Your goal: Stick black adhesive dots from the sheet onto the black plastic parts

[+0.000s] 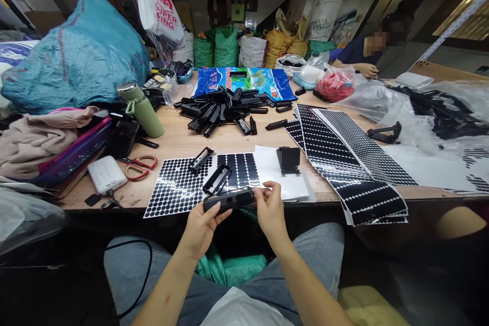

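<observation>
My left hand (200,228) is closed around the left end of a long black plastic piece (231,199) with a carbon-weave pattern on its face. At the other end, my right hand (270,212) pinches the tip between thumb and fingers. Just beyond it, an open black plastic frame (217,179) and a similar frame (200,160) lie on a sheet of round black stickers (173,186). Beside that sheet is another with larger black stickers (244,164). A small black folding stand (288,159) rests on white paper (269,183).
Black plastic parts (221,107) are heaped mid-table before a blue bag (284,84). Sticker sheets (324,155) overhang the front edge at right. Left are red-handled scissors (141,167), a white power bank (107,174) and a green bottle (143,112). A person (359,53) sits far right.
</observation>
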`<state>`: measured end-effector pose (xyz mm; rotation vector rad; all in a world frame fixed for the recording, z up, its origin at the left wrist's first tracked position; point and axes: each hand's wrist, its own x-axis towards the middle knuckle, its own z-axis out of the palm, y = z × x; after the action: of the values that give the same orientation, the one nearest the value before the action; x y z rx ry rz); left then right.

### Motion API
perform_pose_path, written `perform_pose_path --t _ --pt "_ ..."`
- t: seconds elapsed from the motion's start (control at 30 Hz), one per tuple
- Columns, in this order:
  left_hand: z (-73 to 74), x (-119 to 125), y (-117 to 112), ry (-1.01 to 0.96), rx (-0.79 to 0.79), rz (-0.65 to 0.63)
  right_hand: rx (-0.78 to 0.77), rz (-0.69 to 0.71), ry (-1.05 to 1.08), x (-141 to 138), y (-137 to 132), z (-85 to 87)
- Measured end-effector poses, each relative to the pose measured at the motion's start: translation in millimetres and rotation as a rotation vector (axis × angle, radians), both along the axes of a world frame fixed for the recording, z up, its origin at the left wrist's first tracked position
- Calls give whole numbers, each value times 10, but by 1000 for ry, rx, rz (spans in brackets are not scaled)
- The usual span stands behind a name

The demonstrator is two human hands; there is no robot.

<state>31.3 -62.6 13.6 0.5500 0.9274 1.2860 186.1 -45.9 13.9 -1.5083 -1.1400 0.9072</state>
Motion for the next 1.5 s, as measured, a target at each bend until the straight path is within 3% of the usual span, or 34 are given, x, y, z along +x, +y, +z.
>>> perform_pose_path --t 0.13,0.27,0.83,0.9,1.03,1.1,1.17,1.27,1.33,1.43,1.5 --pt "-3 23 5 12 11 38 -59 38 -169 0 -33 21" --pt "-30 63 2 54 51 105 -76 59 -199 -64 -57 28" --pt "-52 37 -4 25 36 126 103 117 -281 -115 -127 69" --pt "-80 34 -9 102 68 177 222 214 -317 -144 -186 115" --pt "-111 -13 109 461 180 395 434 436 -230 -204 -301 216" --pt "-142 -46 258 599 286 413 416 378 -166 -206 -313 239" --pt "-203 -79 432 678 363 311 357 305 -118 -185 -295 242" --pt "-309 -136 637 763 367 193 283 278 -64 -125 -242 226" --pt "-328 -183 695 790 319 249 230 253 -12 -80 -195 215" --pt "-203 -249 673 641 208 396 129 205 140 -31 -93 217" --pt "-44 -275 617 397 112 376 89 205 230 -21 -7 237"
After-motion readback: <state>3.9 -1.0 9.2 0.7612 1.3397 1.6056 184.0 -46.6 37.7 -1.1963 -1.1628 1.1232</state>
